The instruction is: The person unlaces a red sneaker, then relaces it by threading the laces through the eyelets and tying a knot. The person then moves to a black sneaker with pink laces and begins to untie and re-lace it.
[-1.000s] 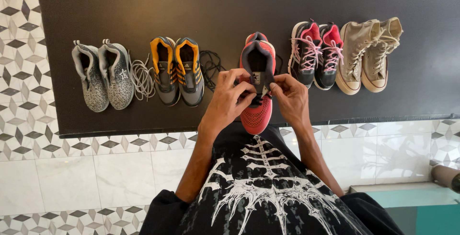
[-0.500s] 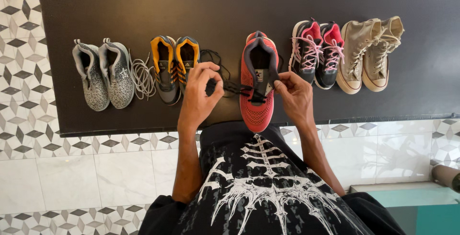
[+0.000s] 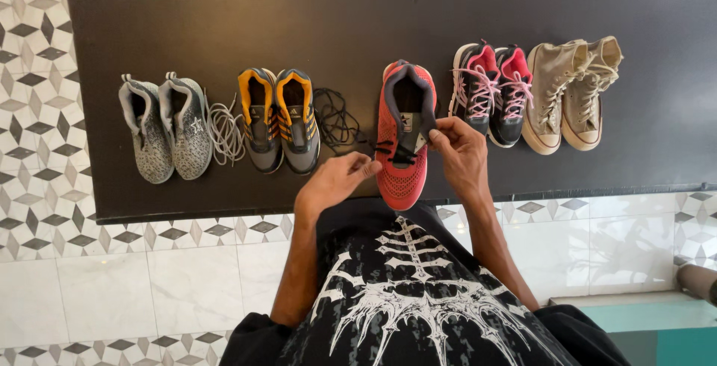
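- Moved since half a second ago: our left hand [image 3: 337,181] has dropped from beside the orange-trimmed pair toward the near edge of the black mat [image 3: 112,194]; fingers pinched on the end of the black lace [image 3: 385,147], it seems, drawing it out sideways from the shoe.
- Unchanged: our right hand [image 3: 459,153] stays at the red sneaker [image 3: 403,138], fingertips gripping its tongue and upper eyelets.
- Red sneaker: single shoe, toe at the mat's near edge, lace threaded only through its lower eyelets; we judge lacing part done.
- Loose black lace coil [image 3: 336,119]: on the mat, between the red sneaker and the orange-trimmed pair [image 3: 278,119].
- Grey pair [image 3: 164,131]: toward the mat's left edge, grey lace bundle [image 3: 224,131] beside it.
- Pink-laced pair [image 3: 493,93] and beige high-tops [image 3: 571,93]: toward the right edge.
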